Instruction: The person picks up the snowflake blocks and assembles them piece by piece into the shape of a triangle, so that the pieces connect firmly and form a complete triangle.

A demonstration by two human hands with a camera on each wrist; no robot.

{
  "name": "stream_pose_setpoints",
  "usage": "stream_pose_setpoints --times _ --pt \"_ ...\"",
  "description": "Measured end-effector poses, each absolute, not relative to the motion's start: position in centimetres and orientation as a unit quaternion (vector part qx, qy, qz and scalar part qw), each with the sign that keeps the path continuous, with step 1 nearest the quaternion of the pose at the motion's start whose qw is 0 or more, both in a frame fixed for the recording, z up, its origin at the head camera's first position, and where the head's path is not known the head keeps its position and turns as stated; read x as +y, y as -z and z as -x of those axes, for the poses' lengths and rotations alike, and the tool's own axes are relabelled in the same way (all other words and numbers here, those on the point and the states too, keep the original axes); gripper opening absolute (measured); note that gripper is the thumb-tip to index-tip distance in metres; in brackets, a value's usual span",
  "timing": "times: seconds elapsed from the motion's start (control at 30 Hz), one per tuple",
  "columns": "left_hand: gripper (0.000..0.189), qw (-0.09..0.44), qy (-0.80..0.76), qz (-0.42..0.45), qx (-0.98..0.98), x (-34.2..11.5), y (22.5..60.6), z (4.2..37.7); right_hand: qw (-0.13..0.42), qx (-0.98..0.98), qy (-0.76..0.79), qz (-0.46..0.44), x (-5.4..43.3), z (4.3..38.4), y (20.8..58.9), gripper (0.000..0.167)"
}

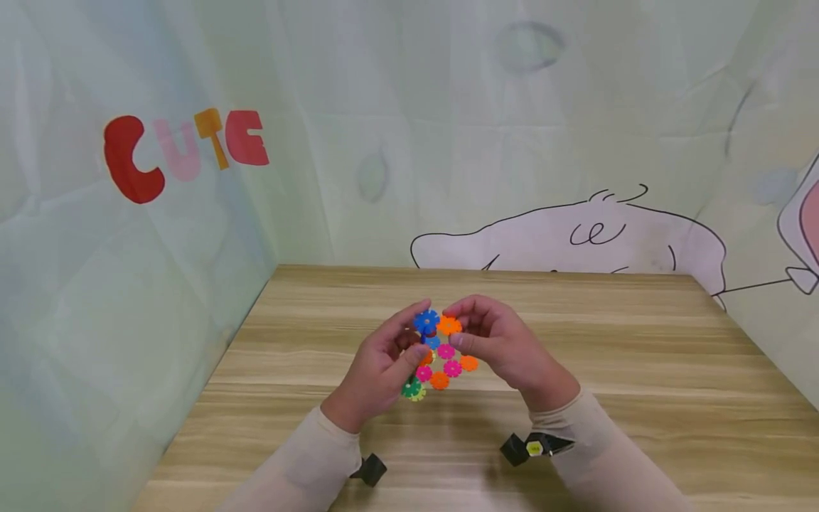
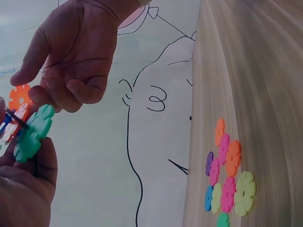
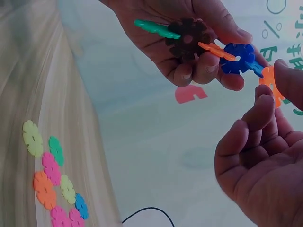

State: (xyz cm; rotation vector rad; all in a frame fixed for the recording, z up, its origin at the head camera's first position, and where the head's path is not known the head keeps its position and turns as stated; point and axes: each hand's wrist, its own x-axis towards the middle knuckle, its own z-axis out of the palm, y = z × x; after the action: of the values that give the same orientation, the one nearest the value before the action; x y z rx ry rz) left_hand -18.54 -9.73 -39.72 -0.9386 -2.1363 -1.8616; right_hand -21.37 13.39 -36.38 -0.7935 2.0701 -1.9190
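Note:
My left hand (image 1: 377, 366) holds a short chain of interlocking plastic snowflake discs above the table. In the right wrist view the chain runs from a green disc (image 3: 154, 28) through a dark brown disc (image 3: 188, 40), an orange disc (image 3: 215, 50) and a blue disc (image 3: 232, 64) to another blue disc (image 3: 255, 69) seen edge-on. At the far end, my right hand (image 1: 508, 348) pinches an orange disc (image 3: 268, 79) between thumb and fingertips, right at that edge-on blue disc. The right hand's other fingers are bent.
Several loose discs lie flat on the wooden table (image 1: 269, 398) below the hands, among them a pink disc (image 2: 228, 194), a pale yellow disc (image 2: 245, 189) and an orange disc (image 3: 45, 190). Printed cloth walls stand behind and to the left.

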Motion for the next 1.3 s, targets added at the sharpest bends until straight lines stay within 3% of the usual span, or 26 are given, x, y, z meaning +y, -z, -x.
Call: stream_pose_setpoints --times 0.5,1.3 --pt "0.054 0.116 0.616 0.340 -0.702 -9.71 39.92 18.71 0.159 0.555 0.770 0.270 12.78 21.22 36.96 0.022" --pt "0.055 0.128 0.571 0.343 -0.735 -9.77 39.93 18.63 0.212 0.523 0.779 0.272 12.51 21.23 36.75 0.020"
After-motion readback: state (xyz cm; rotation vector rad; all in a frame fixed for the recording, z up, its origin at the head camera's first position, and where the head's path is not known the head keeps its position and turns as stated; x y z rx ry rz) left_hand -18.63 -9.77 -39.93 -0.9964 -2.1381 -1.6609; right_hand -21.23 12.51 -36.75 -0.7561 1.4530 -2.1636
